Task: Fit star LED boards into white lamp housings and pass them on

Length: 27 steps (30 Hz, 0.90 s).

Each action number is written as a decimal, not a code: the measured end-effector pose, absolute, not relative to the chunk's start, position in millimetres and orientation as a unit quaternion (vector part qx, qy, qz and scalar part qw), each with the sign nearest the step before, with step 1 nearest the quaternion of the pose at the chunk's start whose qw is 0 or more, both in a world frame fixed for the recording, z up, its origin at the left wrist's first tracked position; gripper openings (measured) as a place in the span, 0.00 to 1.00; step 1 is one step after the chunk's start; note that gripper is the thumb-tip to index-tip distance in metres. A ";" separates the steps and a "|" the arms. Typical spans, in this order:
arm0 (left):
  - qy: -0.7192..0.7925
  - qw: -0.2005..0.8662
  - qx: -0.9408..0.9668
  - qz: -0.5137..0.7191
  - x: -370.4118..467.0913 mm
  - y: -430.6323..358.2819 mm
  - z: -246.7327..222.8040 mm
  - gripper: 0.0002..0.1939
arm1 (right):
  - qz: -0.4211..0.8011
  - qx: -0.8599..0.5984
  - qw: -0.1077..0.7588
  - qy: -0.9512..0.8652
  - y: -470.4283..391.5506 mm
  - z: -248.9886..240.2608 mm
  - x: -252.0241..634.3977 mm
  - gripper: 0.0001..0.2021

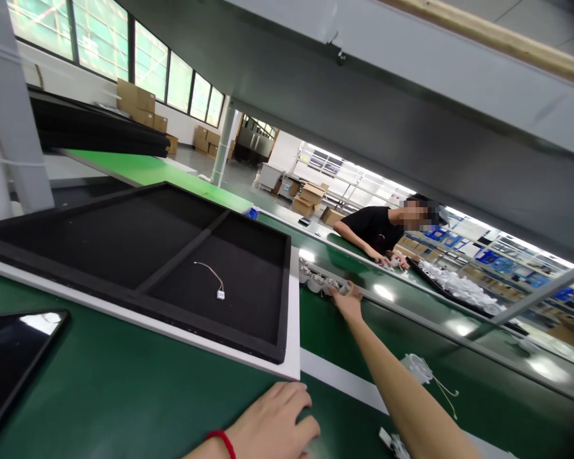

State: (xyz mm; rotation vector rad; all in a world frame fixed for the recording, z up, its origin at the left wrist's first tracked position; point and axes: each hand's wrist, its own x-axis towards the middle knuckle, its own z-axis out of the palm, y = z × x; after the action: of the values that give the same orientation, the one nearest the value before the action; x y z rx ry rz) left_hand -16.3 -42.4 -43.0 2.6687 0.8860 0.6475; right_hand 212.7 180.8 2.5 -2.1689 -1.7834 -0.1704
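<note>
My left hand point(277, 421), with a red band at the wrist, lies on the green bench with fingers stretched and nothing in them. It is near the corner of a white board under a black divided tray point(210, 220). Inside the tray is a small white connector with a thin wire point(220, 294). My right hand point(348, 299) reaches across to several white round plastic parts point(317, 282) in a row by a metal rail. Its fingers are around the nearest part, which they partly hide. Another white round part with loose wires point(417, 368) lies beside my right forearm.
A black glossy panel point(14, 363) lies at left. White wired pieces point(393, 442) are at the bottom. Across the rail point(411, 308) a co-worker point(377, 233) handles white parts near a heaped black tray point(423, 271). A grey shelf point(363, 108) hangs overhead.
</note>
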 end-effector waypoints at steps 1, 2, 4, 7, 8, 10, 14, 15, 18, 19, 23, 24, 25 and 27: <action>0.302 0.120 0.918 0.228 -15.1 -41.3 -45.4 0.10 | -0.070 -0.758 0.175 -0.624 179.2 0.5 209.9 0.21; 0.299 0.113 0.918 0.233 -14.3 -40.5 -47.5 0.09 | -0.077 -0.754 0.184 -0.626 176.8 -2.0 206.6 0.21; 0.297 0.103 0.918 0.243 -13.1 -39.7 -51.1 0.06 | -0.074 -0.729 0.186 -0.654 171.2 -7.9 199.0 0.20; 0.300 0.099 0.915 0.251 -11.7 -38.7 -54.7 0.04 | -0.039 -0.673 0.159 -0.721 167.5 -17.0 187.3 0.16; 0.301 0.100 0.914 0.251 -11.3 -38.4 -55.5 0.04 | -0.030 -0.660 0.152 -0.735 168.7 -19.7 183.6 0.15; 0.302 0.104 0.914 0.249 -10.8 -37.7 -56.3 0.06 | -0.026 -0.653 0.146 -0.743 174.3 -24.2 177.1 0.16; 0.301 0.112 0.917 0.236 -11.4 -37.4 -55.4 0.13 | -0.028 -0.665 0.145 -0.732 187.2 -28.9 167.7 0.19; 0.301 0.113 0.918 0.232 -11.7 -37.5 -55.0 0.13 | -0.025 -0.661 0.142 -0.736 188.0 -28.8 166.4 0.19; 0.301 0.120 0.920 0.221 -12.4 -37.8 -53.0 0.13 | -0.013 -0.633 0.125 -0.764 181.6 -24.7 168.3 0.19; 0.301 0.123 0.920 0.219 -12.5 -38.0 -52.0 0.13 | -0.009 -0.622 0.117 -0.775 176.8 -22.2 171.5 0.18; 0.303 0.141 0.917 0.218 -14.2 -39.8 -43.3 0.12 | -0.007 -0.614 0.077 -0.785 152.2 -6.9 201.4 0.17; 0.306 0.146 0.915 0.218 -15.1 -40.7 -39.8 0.12 | -0.009 -0.627 0.066 -0.776 146.1 -2.2 212.9 0.17; 0.308 0.152 0.913 0.219 -16.3 -41.8 -36.1 0.12 | -0.012 -0.647 0.056 -0.761 140.2 2.6 225.4 0.17; 0.312 0.165 0.909 0.220 -18.7 -44.3 -28.5 0.13 | -0.010 -0.693 0.033 -0.720 129.3 12.2 252.2 0.18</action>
State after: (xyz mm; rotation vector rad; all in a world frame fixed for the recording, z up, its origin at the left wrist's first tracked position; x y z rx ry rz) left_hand -18.7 -44.3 -28.5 2.5917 0.8901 0.6259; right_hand 252.2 129.3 12.2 -2.1330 -2.2144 -0.0300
